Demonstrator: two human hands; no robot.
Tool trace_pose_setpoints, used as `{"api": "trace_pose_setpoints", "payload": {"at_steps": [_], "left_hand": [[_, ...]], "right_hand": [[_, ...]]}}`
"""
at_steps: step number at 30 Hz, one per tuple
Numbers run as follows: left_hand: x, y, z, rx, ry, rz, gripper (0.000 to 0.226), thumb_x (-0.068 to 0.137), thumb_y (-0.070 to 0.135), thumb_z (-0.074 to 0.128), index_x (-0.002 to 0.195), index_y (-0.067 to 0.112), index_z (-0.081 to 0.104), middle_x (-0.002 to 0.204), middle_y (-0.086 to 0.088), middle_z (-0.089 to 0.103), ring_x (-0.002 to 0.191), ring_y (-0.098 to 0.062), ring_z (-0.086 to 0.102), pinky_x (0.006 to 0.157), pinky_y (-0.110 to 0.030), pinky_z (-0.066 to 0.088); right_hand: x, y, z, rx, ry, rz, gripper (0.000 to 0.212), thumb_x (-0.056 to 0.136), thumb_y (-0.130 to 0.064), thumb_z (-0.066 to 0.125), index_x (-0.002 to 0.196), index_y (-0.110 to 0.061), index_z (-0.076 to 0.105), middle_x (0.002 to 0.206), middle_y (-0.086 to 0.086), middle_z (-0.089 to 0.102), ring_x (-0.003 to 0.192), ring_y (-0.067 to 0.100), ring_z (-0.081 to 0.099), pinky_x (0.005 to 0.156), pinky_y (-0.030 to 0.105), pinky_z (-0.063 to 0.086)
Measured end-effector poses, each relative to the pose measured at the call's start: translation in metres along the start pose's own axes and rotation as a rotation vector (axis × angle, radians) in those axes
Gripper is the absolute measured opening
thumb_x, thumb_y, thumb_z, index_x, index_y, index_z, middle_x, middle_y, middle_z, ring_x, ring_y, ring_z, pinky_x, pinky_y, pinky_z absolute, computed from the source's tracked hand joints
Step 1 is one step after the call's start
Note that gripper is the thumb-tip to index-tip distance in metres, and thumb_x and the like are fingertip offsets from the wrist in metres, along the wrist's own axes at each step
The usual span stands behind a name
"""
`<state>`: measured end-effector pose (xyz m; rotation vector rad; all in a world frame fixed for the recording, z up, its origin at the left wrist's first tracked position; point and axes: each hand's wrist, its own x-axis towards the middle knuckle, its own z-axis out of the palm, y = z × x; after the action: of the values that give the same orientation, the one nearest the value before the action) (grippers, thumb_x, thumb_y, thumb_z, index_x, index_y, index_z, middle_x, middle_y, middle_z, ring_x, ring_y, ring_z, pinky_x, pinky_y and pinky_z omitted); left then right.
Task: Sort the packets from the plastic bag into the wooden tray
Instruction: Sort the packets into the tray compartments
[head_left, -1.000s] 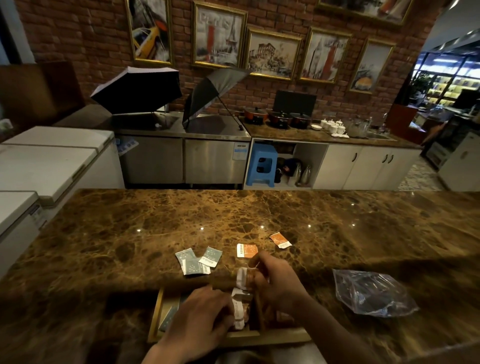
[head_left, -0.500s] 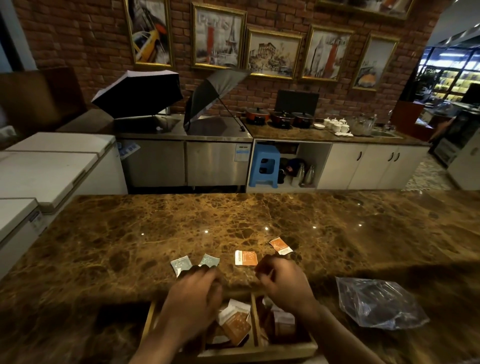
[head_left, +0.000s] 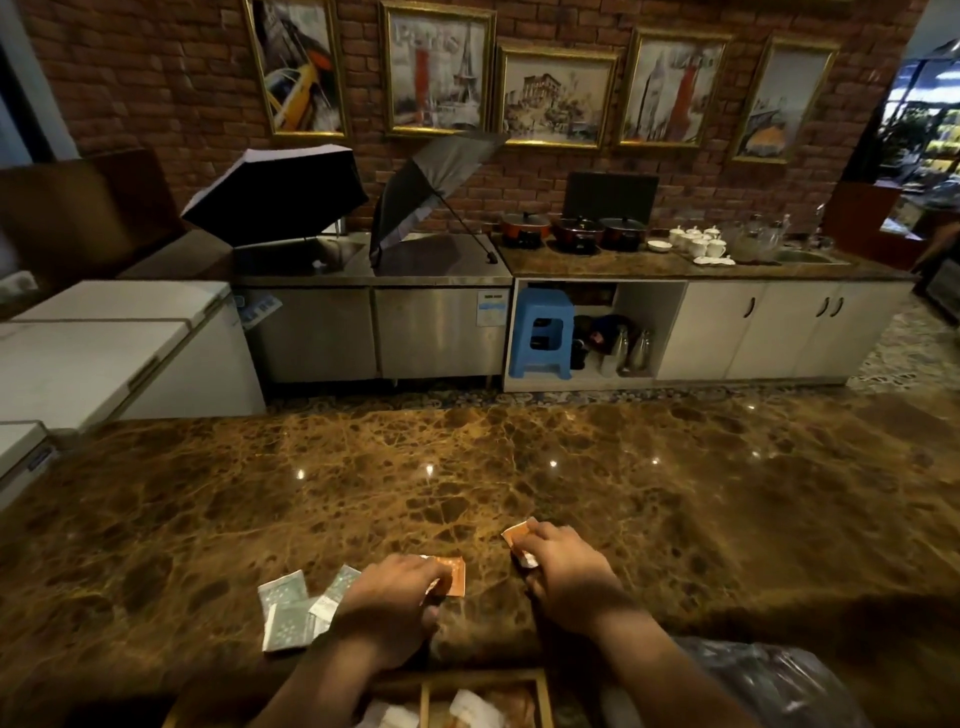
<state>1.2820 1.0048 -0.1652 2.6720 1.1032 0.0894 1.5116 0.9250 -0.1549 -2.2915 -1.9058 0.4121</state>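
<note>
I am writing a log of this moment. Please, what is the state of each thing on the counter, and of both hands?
Left hand: fingers on an orange packet, flat on the counter.
Right hand: fingers on the other orange packet.
Green packets: loose, overlapping, untouched.
Tray: holds packets.
Bag: crumpled, lying flat.

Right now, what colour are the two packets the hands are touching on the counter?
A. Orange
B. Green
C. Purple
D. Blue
A. The left hand rests its fingertips on an orange packet, and the right hand covers part of another orange packet; the grey-green packets lie untouched to the left on the marble counter.
</note>
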Motion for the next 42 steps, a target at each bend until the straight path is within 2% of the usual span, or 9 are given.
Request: {"api": "trace_pose_setpoints", "payload": {"at_steps": [4, 8, 10, 14, 16, 21, 26, 35, 42], "left_hand": [[0.007, 0.003, 0.006, 0.064, -0.016, -0.021, 0.068, 0.077, 0.056, 0.019, 0.131, 0.035, 0.055, 0.134, 0.006, 0.061, 0.119, -0.024, 0.056, 0.094, -0.039, 0.041], [0.01, 0.003, 0.005, 0.137, 0.048, -0.038, 0.021, 0.082, 0.044, 0.063, 0.101, 0.035, 0.065, 0.097, 0.011, 0.068, 0.089, -0.017, 0.066, 0.072, -0.034, 0.047], [0.01, 0.001, 0.01, 0.19, 0.013, -0.067, 0.025, 0.063, 0.044, 0.082, 0.073, 0.034, 0.062, 0.066, 0.012, 0.063, 0.058, -0.01, 0.063, 0.05, -0.027, 0.037], [0.003, 0.0, 0.013, 0.142, 0.081, -0.075, 0.02, 0.065, 0.045, 0.073, 0.078, 0.033, 0.063, 0.069, 0.008, 0.065, 0.061, -0.015, 0.067, 0.049, -0.03, 0.041], [0.001, -0.002, 0.011, 0.101, 0.117, -0.104, 0.029, 0.072, 0.049, 0.07, 0.099, 0.038, 0.069, 0.089, 0.009, 0.069, 0.083, -0.017, 0.07, 0.063, -0.035, 0.05], [0.003, -0.004, 0.015, 0.184, 0.089, -0.132, 0.049, 0.035, 0.052, 0.093, 0.071, 0.03, 0.068, 0.07, 0.008, 0.062, 0.064, -0.017, 0.065, 0.049, -0.034, 0.049], [-0.006, 0.014, 0.006, -0.073, 0.152, -0.195, 0.015, 0.087, 0.033, 0.059, 0.1, 0.031, 0.052, 0.103, 0.005, 0.067, 0.095, -0.022, 0.063, 0.075, -0.036, 0.046], [-0.038, 0.003, -0.031, -0.558, 0.178, -0.245, 0.027, 0.079, 0.022, 0.08, 0.09, 0.034, 0.058, 0.087, 0.014, 0.069, 0.077, -0.001, 0.064, 0.055, -0.013, 0.044], [-0.083, -0.011, -0.037, -0.616, 0.215, -0.177, 0.038, 0.079, 0.011, 0.077, 0.091, 0.04, 0.055, 0.094, 0.018, 0.069, 0.079, -0.004, 0.065, 0.064, -0.014, 0.045]], "right_hand": [[0.006, 0.007, 0.009, -0.044, -0.012, -0.059, 0.046, 0.099, -0.045, 0.044, 0.139, -0.025, 0.053, 0.145, 0.0, 0.051, 0.124, 0.025, 0.049, 0.104, 0.039, 0.042], [0.008, 0.006, 0.014, -0.122, 0.095, -0.082, 0.027, 0.099, -0.033, 0.049, 0.116, -0.021, 0.066, 0.12, 0.003, 0.063, 0.108, 0.024, 0.057, 0.087, 0.038, 0.046], [0.002, 0.004, 0.016, -0.179, 0.184, -0.117, 0.015, 0.086, -0.032, 0.07, 0.095, -0.02, 0.07, 0.097, 0.001, 0.068, 0.088, 0.021, 0.065, 0.072, 0.034, 0.052], [-0.006, 0.005, 0.029, -0.169, 0.275, -0.086, 0.033, 0.048, -0.028, 0.093, 0.061, -0.026, 0.062, 0.06, -0.008, 0.059, 0.05, 0.012, 0.058, 0.04, 0.026, 0.045], [-0.008, 0.006, 0.031, -0.139, 0.254, -0.072, 0.023, 0.058, -0.029, 0.086, 0.066, -0.024, 0.066, 0.068, -0.006, 0.062, 0.06, 0.016, 0.064, 0.047, 0.03, 0.05], [-0.021, -0.002, 0.03, -0.118, 0.139, 0.015, 0.027, 0.088, -0.034, 0.065, 0.109, -0.017, 0.072, 0.116, 0.003, 0.065, 0.108, 0.025, 0.06, 0.087, 0.039, 0.052], [-0.032, -0.002, 0.039, -0.121, 0.134, 0.061, 0.025, 0.101, -0.018, 0.05, 0.121, -0.021, 0.066, 0.122, 0.005, 0.063, 0.111, 0.021, 0.059, 0.089, 0.031, 0.048], [-0.058, -0.026, 0.012, 0.22, 0.3, 0.141, 0.011, 0.095, -0.034, 0.057, 0.101, -0.037, 0.066, 0.099, -0.015, 0.067, 0.089, 0.002, 0.061, 0.084, 0.027, 0.053], [-0.098, -0.071, 0.004, 0.2, 0.469, -0.026, 0.012, 0.087, -0.024, 0.065, 0.098, -0.027, 0.068, 0.09, -0.007, 0.069, 0.083, 0.013, 0.066, 0.069, 0.023, 0.047]]}}
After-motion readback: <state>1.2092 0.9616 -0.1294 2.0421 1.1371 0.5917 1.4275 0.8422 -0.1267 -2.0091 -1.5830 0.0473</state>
